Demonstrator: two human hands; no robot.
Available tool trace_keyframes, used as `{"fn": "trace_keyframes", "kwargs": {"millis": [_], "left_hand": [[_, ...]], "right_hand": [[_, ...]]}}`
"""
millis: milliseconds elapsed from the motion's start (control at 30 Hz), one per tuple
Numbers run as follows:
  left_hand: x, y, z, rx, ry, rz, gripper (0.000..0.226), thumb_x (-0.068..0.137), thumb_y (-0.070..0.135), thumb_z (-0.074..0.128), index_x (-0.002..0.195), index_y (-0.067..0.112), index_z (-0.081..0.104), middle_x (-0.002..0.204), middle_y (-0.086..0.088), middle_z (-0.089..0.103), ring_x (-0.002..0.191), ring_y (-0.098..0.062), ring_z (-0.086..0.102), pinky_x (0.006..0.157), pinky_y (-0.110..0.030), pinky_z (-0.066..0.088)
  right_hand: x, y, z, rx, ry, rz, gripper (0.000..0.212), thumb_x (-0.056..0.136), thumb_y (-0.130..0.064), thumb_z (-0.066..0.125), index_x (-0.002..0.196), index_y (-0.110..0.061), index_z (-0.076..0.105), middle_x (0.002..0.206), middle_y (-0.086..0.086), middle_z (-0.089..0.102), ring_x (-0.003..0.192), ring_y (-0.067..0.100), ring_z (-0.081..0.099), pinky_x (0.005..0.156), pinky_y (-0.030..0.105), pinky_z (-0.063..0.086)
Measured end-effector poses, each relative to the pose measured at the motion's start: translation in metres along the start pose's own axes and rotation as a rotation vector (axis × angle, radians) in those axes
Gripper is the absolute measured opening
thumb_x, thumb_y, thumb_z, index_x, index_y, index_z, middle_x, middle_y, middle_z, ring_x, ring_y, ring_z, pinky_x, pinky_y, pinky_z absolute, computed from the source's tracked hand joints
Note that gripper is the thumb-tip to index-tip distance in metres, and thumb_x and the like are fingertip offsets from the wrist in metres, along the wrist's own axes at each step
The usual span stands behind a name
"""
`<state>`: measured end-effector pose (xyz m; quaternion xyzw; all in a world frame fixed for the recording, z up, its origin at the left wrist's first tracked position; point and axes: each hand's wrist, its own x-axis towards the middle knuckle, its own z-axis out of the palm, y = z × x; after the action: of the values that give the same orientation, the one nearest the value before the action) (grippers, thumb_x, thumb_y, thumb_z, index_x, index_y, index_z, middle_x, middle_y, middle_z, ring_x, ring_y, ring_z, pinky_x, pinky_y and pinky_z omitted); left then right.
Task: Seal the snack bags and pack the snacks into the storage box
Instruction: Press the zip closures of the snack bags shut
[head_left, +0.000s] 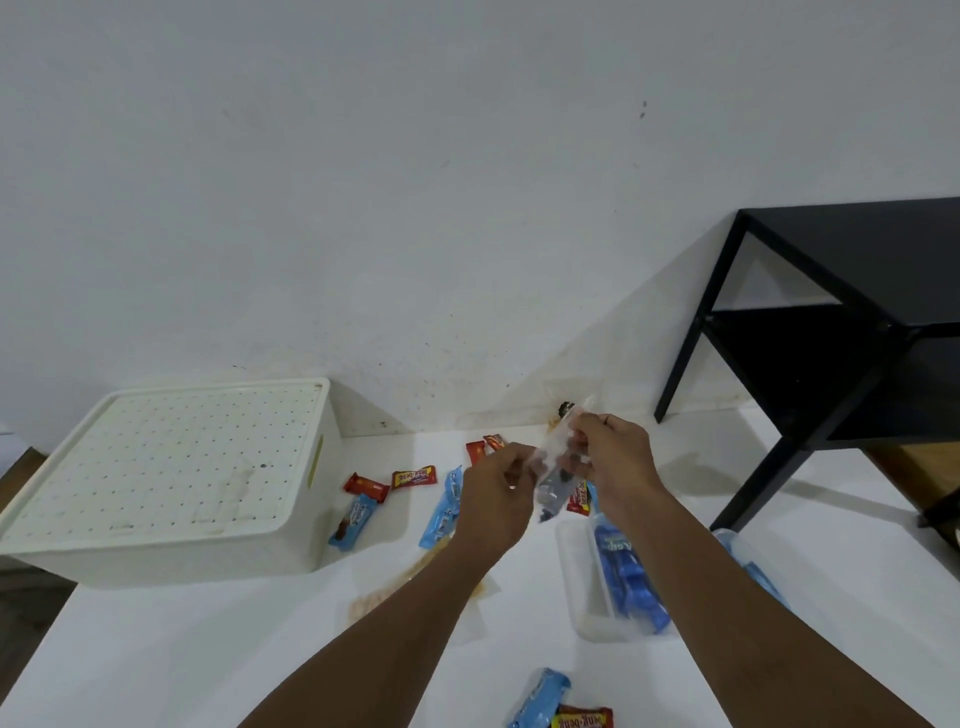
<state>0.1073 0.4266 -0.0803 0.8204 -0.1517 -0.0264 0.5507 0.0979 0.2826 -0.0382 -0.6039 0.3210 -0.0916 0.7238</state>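
Above the tabletop, left hand and right hand pinch a clear bag, sealing it; snacks lie loose, box lidded, packing apparently unstarted.

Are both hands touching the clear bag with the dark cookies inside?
Touching. The head view shows the left hand and the right hand each pinching the clear bag between fingers, holding it up above the table.

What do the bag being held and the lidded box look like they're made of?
Bag: thin clear plastic film, glossy; dark snacks show through it and it crumples between left hand and right hand. Box: rigid cream plastic, matte; moulded rounded corners, dotted lid.
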Motion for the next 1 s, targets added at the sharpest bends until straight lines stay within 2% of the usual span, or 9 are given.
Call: {"fn": "trace_keyframes", "kwargs": {"millis": [67, 200, 300, 400, 533, 600, 767, 900, 1000], "left_hand": [[0.015, -0.007, 0.000, -0.073, 0.011, -0.085, 0.015, 0.098, 0.017, 0.060, 0.101, 0.016, 0.074, 0.094, 0.004, 0.077, 0.088, -0.009, 0.073, 0.080, -0.033, 0.061], [0.037, -0.012, -0.006, -0.233, -0.229, -0.186, 0.012, 0.098, 0.009, 0.059, 0.095, 0.010, 0.070, 0.083, -0.001, 0.072, 0.074, -0.010, 0.068, 0.063, -0.024, 0.048], [0.056, -0.014, -0.007, -0.158, -0.360, -0.172, 0.013, 0.098, 0.002, 0.057, 0.093, 0.005, 0.067, 0.075, 0.000, 0.068, 0.061, 0.001, 0.065, 0.054, -0.011, 0.043], [0.086, -0.026, -0.006, -0.084, -0.286, -0.184, 0.016, 0.095, -0.002, 0.057, 0.090, 0.002, 0.071, 0.079, -0.001, 0.071, 0.061, 0.003, 0.066, 0.057, -0.012, 0.048], [0.132, -0.046, 0.007, -0.015, -0.119, -0.242, 0.015, 0.089, 0.002, 0.061, 0.087, 0.008, 0.074, 0.084, -0.002, 0.077, 0.074, -0.009, 0.074, 0.071, -0.025, 0.059], [0.153, -0.054, 0.017, -0.032, -0.074, -0.275, 0.010, 0.089, 0.006, 0.064, 0.088, 0.010, 0.073, 0.086, -0.006, 0.078, 0.077, -0.019, 0.074, 0.079, -0.032, 0.061], [0.202, -0.082, 0.046, -0.037, -0.023, -0.277, 0.011, 0.090, 0.009, 0.068, 0.086, 0.019, 0.071, 0.088, -0.008, 0.078, 0.076, -0.016, 0.071, 0.085, -0.032, 0.059], [0.226, -0.107, 0.060, 0.116, -0.056, -0.339, 0.023, 0.092, 0.022, 0.068, 0.114, 0.015, 0.069, 0.110, -0.005, 0.075, 0.087, -0.014, 0.069, 0.084, -0.020, 0.052], [0.225, -0.117, 0.063, 0.106, -0.065, -0.423, 0.045, 0.092, 0.025, 0.070, 0.133, 0.013, 0.059, 0.127, -0.005, 0.067, 0.109, -0.019, 0.067, 0.089, -0.016, 0.043]], "right_hand": [[0.009, 0.002, -0.007, -0.106, -0.037, -0.038, 0.020, 0.092, -0.028, 0.065, 0.098, -0.010, 0.069, 0.096, 0.004, 0.068, 0.084, 0.016, 0.063, 0.079, 0.032, 0.053], [0.041, 0.022, -0.037, -0.257, -0.200, -0.030, 0.040, 0.086, -0.018, 0.067, 0.123, -0.024, 0.053, 0.123, -0.006, 0.056, 0.109, 0.019, 0.059, 0.091, 0.039, 0.051], [0.065, 0.036, -0.048, -0.391, -0.404, 0.118, 0.037, 0.077, -0.007, 0.068, 0.112, -0.019, 0.065, 0.112, 0.014, 0.069, 0.100, 0.033, 0.066, 0.085, 0.053, 0.056], [0.084, 0.035, -0.042, -0.392, -0.323, 0.068, 0.019, 0.085, 0.006, 0.061, 0.093, -0.009, 0.069, 0.082, 0.014, 0.072, 0.078, 0.034, 0.061, 0.063, 0.043, 0.055], [0.128, 0.029, -0.022, -0.387, -0.283, -0.008, 0.020, 0.088, 0.010, 0.061, 0.087, -0.009, 0.067, 0.089, 0.016, 0.068, 0.076, 0.025, 0.062, 0.058, 0.030, 0.051], [0.157, 0.030, -0.014, -0.389, -0.254, -0.017, 0.021, 0.089, 0.009, 0.060, 0.085, -0.010, 0.067, 0.092, 0.017, 0.066, 0.080, 0.025, 0.062, 0.061, 0.034, 0.053], [0.223, 0.045, -0.004, -0.434, -0.167, -0.024, 0.023, 0.090, 0.005, 0.061, 0.086, -0.017, 0.068, 0.096, 0.013, 0.070, 0.077, 0.024, 0.065, 0.066, 0.039, 0.057], [0.262, 0.069, -0.002, -0.460, -0.143, 0.052, 0.020, 0.090, -0.001, 0.061, 0.100, -0.019, 0.066, 0.110, 0.012, 0.070, 0.089, 0.029, 0.067, 0.074, 0.043, 0.060], [0.270, 0.078, -0.002, -0.495, -0.070, 0.033, 0.041, 0.088, -0.014, 0.068, 0.127, -0.018, 0.056, 0.126, 0.009, 0.064, 0.108, 0.030, 0.064, 0.090, 0.046, 0.057]]}}
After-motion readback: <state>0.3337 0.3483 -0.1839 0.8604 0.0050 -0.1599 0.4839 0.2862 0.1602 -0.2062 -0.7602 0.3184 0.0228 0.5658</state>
